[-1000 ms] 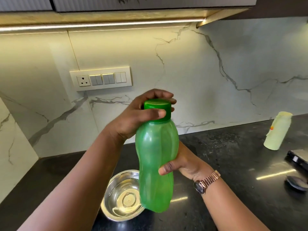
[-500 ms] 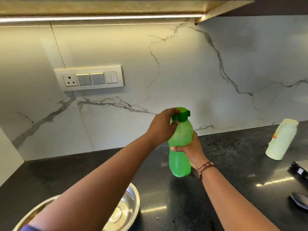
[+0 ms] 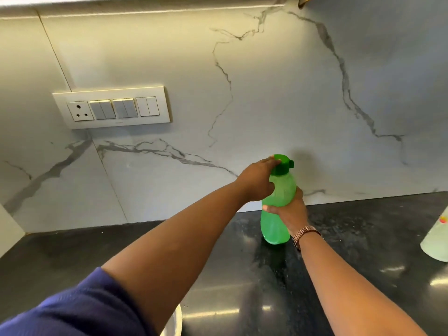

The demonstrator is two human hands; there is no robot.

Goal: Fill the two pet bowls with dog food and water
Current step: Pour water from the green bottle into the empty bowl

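A translucent green water bottle [image 3: 276, 226] with a darker green cap [image 3: 284, 166] stands upright on the black counter [image 3: 242, 275], close to the marble wall. My right hand [image 3: 289, 209] wraps around the bottle's middle from the right. My left hand [image 3: 258, 181] rests on the cap and the bottle's shoulder, fingers over the lid. Only a sliver of a steel bowl's rim [image 3: 178, 321] shows at the bottom edge, mostly hidden under my left arm. No second bowl or dog food shows in the head view.
A pale green container [image 3: 436, 238] lies cut off at the right edge of the counter. A switch and socket panel [image 3: 112, 107] is set in the marble backsplash at the left. The side wall meets the counter at the far left.
The bottle has gone from in front of me, above the bowl, to the back of the counter by the wall. Both hands went with it. The bowl has slid almost out of view.
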